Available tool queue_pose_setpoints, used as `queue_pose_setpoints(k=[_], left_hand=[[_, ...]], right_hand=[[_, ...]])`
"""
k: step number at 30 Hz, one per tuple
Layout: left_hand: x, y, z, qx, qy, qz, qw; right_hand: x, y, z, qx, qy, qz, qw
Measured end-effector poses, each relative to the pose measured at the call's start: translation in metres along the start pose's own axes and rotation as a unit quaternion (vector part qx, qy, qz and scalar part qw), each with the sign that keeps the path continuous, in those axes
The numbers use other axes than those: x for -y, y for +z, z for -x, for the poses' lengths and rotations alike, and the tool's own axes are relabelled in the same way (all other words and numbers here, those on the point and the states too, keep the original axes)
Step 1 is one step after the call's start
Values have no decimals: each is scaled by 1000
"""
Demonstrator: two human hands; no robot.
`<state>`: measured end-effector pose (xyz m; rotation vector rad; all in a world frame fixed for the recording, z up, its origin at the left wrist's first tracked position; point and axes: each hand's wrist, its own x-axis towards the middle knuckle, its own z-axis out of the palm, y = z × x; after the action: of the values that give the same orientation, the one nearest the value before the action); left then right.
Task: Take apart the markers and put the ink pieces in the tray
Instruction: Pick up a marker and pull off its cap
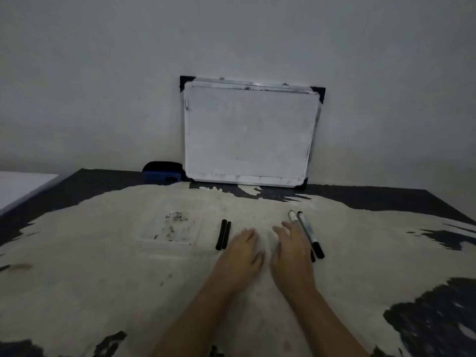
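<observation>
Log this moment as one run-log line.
left hand: empty, flat | right hand: empty, beside markers | black pieces: outside tray

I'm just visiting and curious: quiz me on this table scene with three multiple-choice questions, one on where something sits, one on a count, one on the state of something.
1. Where does the clear tray lie relative to the two black sticks?
A. to their left
B. to their right
C. on top of them

2. How many markers lie by the right hand?
A. one
B. two
C. four

3. What are the hands doing?
A. gripping a marker
B. lying open on the table, holding nothing
C. lifting the whiteboard

Answers:
1. A, the tray lies left of the sticks.
2. B, two lie side by side.
3. B, the left hand and right hand are both flat and empty.
</observation>
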<state>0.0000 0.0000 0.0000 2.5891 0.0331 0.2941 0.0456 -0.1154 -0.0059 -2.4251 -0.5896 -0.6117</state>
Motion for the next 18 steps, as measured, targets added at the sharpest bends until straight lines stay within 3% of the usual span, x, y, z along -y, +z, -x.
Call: queue_pose_setpoints(k=[2,7,14,18], left_hand=[[1,-1,-2,-10,-5,12,1000],[1,0,-1,-8,-6,16,1000],[1,-1,0,-51,3,25,998],[-3,-7,3,-163,31,117,979]], right_hand=[[-2,-6,-7,-91,31,135,986],[-18,-21,-13,-79,150,247,954],[-18,-16,-14,-32,163,292,942],[-16,-17,-16,-56,143,141,978]])
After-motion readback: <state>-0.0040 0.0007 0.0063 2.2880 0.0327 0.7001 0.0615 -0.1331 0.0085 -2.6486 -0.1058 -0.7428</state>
